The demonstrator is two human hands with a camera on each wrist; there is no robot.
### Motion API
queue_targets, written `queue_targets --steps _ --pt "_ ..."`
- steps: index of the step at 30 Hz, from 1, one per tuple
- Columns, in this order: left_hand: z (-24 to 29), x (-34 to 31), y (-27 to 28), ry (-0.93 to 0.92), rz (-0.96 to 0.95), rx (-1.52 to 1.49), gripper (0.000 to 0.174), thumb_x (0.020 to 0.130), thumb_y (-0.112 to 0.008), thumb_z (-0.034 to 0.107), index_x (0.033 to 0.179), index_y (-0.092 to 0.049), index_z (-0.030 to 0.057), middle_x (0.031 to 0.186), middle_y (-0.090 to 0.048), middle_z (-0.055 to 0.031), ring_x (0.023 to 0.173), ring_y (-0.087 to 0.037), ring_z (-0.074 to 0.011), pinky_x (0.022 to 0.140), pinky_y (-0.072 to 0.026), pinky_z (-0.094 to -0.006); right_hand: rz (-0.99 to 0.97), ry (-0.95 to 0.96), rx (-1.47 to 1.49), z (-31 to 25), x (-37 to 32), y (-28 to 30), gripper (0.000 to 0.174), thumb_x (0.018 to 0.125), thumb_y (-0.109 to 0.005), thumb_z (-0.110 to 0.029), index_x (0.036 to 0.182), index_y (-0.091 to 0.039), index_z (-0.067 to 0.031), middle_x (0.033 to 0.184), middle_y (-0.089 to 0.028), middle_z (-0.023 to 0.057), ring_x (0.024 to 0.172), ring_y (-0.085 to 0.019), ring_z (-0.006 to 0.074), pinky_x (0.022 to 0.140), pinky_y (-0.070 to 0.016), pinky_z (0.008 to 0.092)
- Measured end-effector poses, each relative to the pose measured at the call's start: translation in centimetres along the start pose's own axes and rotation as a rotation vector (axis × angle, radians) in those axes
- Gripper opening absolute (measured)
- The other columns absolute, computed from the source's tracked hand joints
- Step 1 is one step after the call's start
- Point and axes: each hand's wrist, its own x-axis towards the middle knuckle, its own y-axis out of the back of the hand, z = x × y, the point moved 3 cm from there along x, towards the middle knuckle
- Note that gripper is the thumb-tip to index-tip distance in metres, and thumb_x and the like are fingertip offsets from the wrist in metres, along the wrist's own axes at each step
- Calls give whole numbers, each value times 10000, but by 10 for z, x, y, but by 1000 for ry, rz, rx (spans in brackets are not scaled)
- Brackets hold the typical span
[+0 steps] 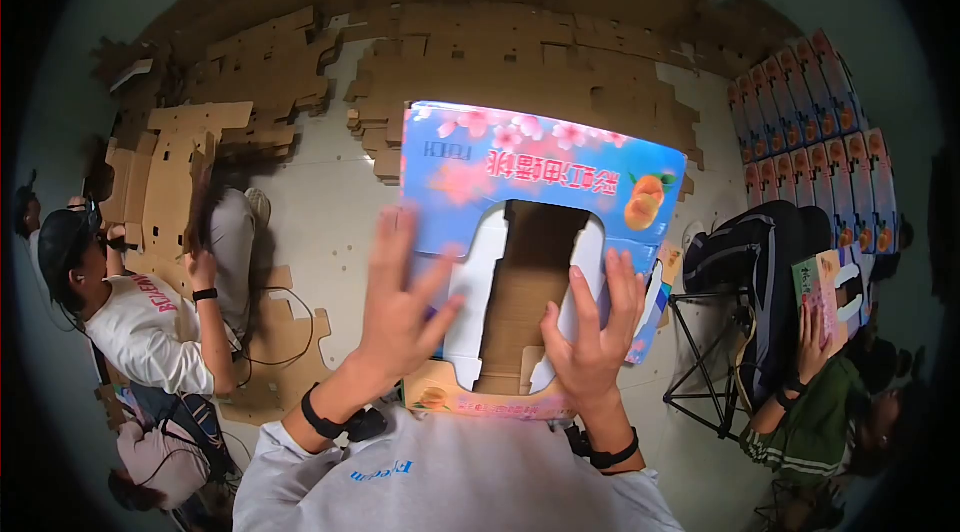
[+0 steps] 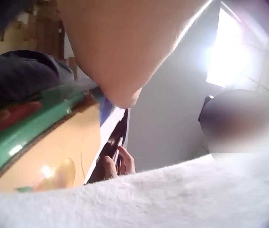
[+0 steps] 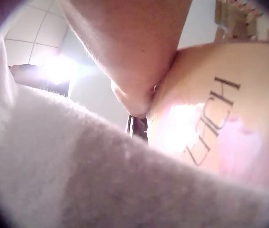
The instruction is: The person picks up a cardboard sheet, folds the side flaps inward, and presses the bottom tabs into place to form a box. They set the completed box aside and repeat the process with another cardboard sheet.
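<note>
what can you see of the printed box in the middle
The printed box looks like cardboard, its top blue with pink blossoms, orange fruit and lettering. White flaps edge a large cut-out facing the head camera, showing a brown inside. A peach-coloured side faces the shirt. The right hand touches its right side; the left hand, blurred, is at its left, contact unclear.

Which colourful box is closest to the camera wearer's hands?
The central blue box, with the left hand at its side and the right hand over it. The stacked boxes and the one by the person in green are farther right.
</note>
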Motion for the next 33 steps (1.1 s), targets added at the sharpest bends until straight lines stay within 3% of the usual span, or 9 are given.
queue_targets --steps 5,9,13,14,15,17,24,29,33 --pt "-28 -54 -26 354 -365 -575 1060 988 -726 477 1724 -94 51 1766 -140 -291 1642 -160 -453 1312 -181 -578 3 -24 71 26 1 8 716 758 -876 -79 1432 -634 -53 1583 -544 216 1496 -497 420 1220 -381 586" --pt "-3 -38 -18 95 -509 -433 1129 963 -719 579 1715 -84 27 1774 -125 -266 1638 -164 -460 1335 -154 -529 19 -89 59 55 4 16 819 763 -876 -65 1512 -554 18 1595 -530 238 1502 -476 452 1239 -362 579" --pt "14 -28 -48 81 -507 -860 977 936 -803 249 1728 -237 165 1753 -124 -195 1567 -342 -440 1255 -382 -512 38 -320 841 32 -11 14 891 1016 -721 -523 1594 -417 83 1657 -436 246 1553 -411 400 1269 -321 529" --pt "26 -24 -51 89 -514 -885 919 940 -799 226 1713 -305 162 1745 -133 -184 1554 -368 -439 1255 -386 -502 61 -526 970 7 -5 14 1076 1010 -583 -722 1643 -292 98 1745 -248 219 1585 -341 360 1271 -315 505" --pt "36 -20 -56 84 -525 -920 870 975 -759 198 1716 -304 169 1750 -136 -181 1547 -384 -434 1247 -398 -504 60 -541 977 8 -8 10 1135 975 -692 -673 1689 -191 53 1777 -117 182 1608 -286 353 1272 -316 491" --pt "47 -6 -58 -50 -508 -889 739 969 -731 131 1647 -439 136 1717 -257 -189 1528 -421 -427 1231 -418 -496 59 -496 679 28 -12 19 1108 947 -821 -478 1709 -179 6 1757 -196 178 1562 -365 353 1247 -357 469" --pt "36 39 -77 -444 -487 -359 606 704 -763 4 1298 -699 103 1365 -664 -114 1281 -621 -321 1111 -526 -417 -45 -920 901 135 -39 22 997 834 -769 47 1681 -248 -23 1672 -343 212 1374 -577 290 1112 -505 392" --pt "-48 37 -51 -290 -177 95 270 770 -719 37 1033 -751 87 1169 -752 -47 1239 -667 -293 1117 -499 -508 -65 -1021 781 227 -83 -5 1010 815 -861 -92 1665 -320 -14 1650 -389 218 1429 -530 323 1185 -437 412" --pt "-57 29 -47 -174 -22 32 182 777 -725 34 952 -752 81 1149 -758 -24 1200 -685 -265 1060 -529 -473 -258 -905 30 303 -130 -54 1118 719 -956 -259 1638 -371 -6 1596 -426 289 1497 -427 420 1271 -327 461"
